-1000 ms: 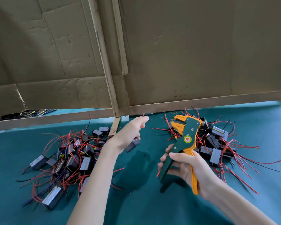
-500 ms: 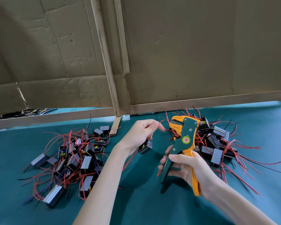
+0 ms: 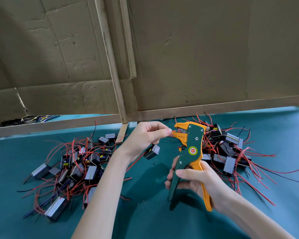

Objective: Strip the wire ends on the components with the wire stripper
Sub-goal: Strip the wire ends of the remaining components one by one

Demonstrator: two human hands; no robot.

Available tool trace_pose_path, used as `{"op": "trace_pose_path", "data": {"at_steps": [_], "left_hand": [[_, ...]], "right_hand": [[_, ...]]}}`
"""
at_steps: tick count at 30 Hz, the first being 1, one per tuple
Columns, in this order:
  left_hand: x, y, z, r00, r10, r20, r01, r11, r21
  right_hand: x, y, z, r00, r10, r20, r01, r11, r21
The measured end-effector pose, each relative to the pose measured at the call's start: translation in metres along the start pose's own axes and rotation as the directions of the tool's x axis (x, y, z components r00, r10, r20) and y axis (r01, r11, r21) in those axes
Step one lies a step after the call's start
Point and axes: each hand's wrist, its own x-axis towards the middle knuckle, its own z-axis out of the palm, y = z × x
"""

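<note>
The wire stripper [image 3: 191, 149] has a dark green body, an orange handle and orange jaws, and a round yellow-and-red sticker near its pivot. It stands upright above the green bench [image 3: 154, 221], head uppermost, jaws facing left. The right hand [image 3: 195, 181] is wrapped around its two handles. Just left of the stripper's head, the left hand [image 3: 145, 137] pinches a red wire [image 3: 172, 131] between thumb and forefinger, the wire's tip at the mouth of the jaws. The wire's component [image 3: 152, 152], a small black block with a grey face, hangs below that hand. Behind and right of the stripper lies a pile of components [image 3: 228, 152] with red and black leads; a second pile [image 3: 76, 166] lies well to its left.
</note>
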Motion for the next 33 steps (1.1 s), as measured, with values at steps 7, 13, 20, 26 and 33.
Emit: {"op": "trace_pose_path", "data": {"at_steps": [7,13,20,26,33], "left_hand": [[-0.005,0.005,-0.017,0.996,-0.081,0.028,0.079,0.995,0.067],[-0.008,0.012,-0.021,0.988,-0.103,0.112,0.090,0.989,0.116],[-0.010,0.017,-0.024,0.988,-0.085,0.126,0.066,0.987,0.146],[-0.012,0.019,-0.027,0.985,-0.089,0.148,0.065,0.985,0.159],[-0.018,0.025,-0.029,0.978,-0.104,0.181,0.063,0.974,0.219]], "right_hand": [[-0.004,0.000,0.001,0.999,-0.023,0.043,0.025,0.999,-0.036],[-0.007,-0.001,0.003,0.998,-0.021,0.062,0.026,0.996,-0.087],[-0.008,-0.003,0.002,0.999,-0.010,0.049,0.017,0.989,-0.144],[-0.011,-0.003,0.004,0.994,-0.022,0.111,0.037,0.990,-0.138],[-0.013,-0.005,0.005,0.986,-0.039,0.162,0.069,0.981,-0.182]]}}
